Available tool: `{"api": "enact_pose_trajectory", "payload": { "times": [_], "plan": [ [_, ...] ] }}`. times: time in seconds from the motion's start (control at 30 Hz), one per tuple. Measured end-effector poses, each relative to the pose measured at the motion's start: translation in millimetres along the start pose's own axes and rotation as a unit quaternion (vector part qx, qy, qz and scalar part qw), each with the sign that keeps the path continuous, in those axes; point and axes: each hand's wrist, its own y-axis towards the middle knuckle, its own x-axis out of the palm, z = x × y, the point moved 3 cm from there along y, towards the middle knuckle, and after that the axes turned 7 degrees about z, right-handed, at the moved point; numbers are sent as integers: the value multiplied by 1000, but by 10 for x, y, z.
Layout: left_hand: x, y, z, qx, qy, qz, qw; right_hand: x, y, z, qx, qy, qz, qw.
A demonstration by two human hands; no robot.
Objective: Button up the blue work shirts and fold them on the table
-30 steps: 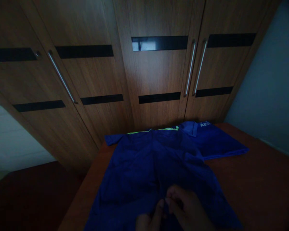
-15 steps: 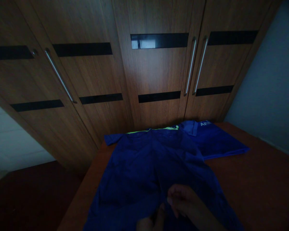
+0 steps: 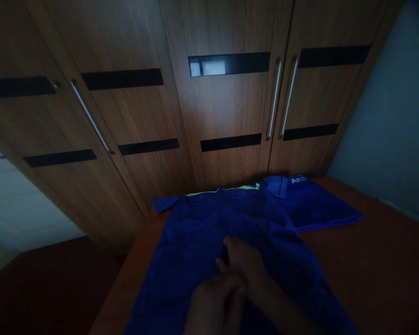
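Note:
A dark blue short-sleeved shirt [image 3: 192, 242] lies spread out, its centre front seam running toward me and a bright yellow-green strip along its far edge. Over that seam, my right hand [image 3: 246, 267] has its index finger and thumb curled around a bit of the cloth. My left hand [image 3: 216, 300] is closed just below and to the left, overlapping the right one. Blur and dim light hide what its fingertips hold, if anything.
The shirt rests on a reddish-brown surface [image 3: 335, 251]. A folded bright blue garment with white lettering [image 3: 321, 204] lies beyond its right side. A wooden wardrobe [image 3: 226, 107] with metal handles stands close behind, and a pale wall [image 3: 387, 139] is at the right.
Both hands have moved up along the shirt's centre seam, away from me. They now overlap, and more of my left hand shows. The view has shifted slightly.

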Motion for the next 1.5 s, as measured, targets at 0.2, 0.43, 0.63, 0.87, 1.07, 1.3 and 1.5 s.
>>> {"api": "enact_pose_trajectory", "payload": {
  "times": [0.2,0.43,0.63,0.87,1.07,1.3,1.5],
  "plan": [
    [27,680,-146,59,179,37,981,211,111,256,34,83,-43,995],
    [284,758,-495,56,197,3,979,247,-16,755,137,339,81,927],
    [238,749,-505,42,227,-7,973,169,-142,749,193,487,70,849],
    [195,722,-555,14,261,-9,965,88,-192,659,209,525,28,824],
    [87,741,-642,40,231,-21,972,96,-147,609,168,555,-3,815],
    [13,800,-635,19,88,-6,996,179,-126,646,148,543,-16,827],
    [101,770,-663,11,140,-20,990,192,-134,635,168,535,-27,828]
  ]
}}
